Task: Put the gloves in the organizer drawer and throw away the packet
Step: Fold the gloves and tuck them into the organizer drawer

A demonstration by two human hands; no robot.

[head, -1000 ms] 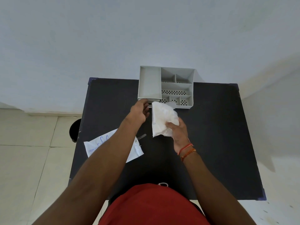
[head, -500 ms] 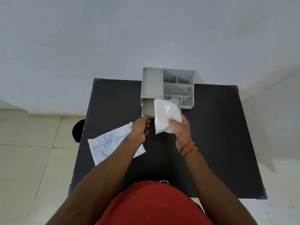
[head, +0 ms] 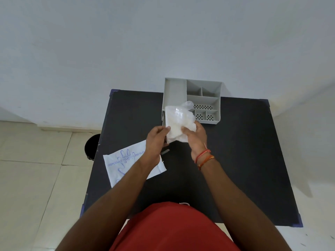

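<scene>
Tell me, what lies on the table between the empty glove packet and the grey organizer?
In the head view, only the left hand and a small dark strip lie between the packet and the organizer; otherwise bare black table.

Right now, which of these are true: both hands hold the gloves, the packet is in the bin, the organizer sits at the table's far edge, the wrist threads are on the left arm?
1. Both hands hold the gloves. True: left hand and right hand grip the bundle.
2. The packet is in the bin. False: it lies on the table.
3. The organizer sits at the table's far edge. True.
4. The wrist threads are on the left arm. False: on the right.
</scene>
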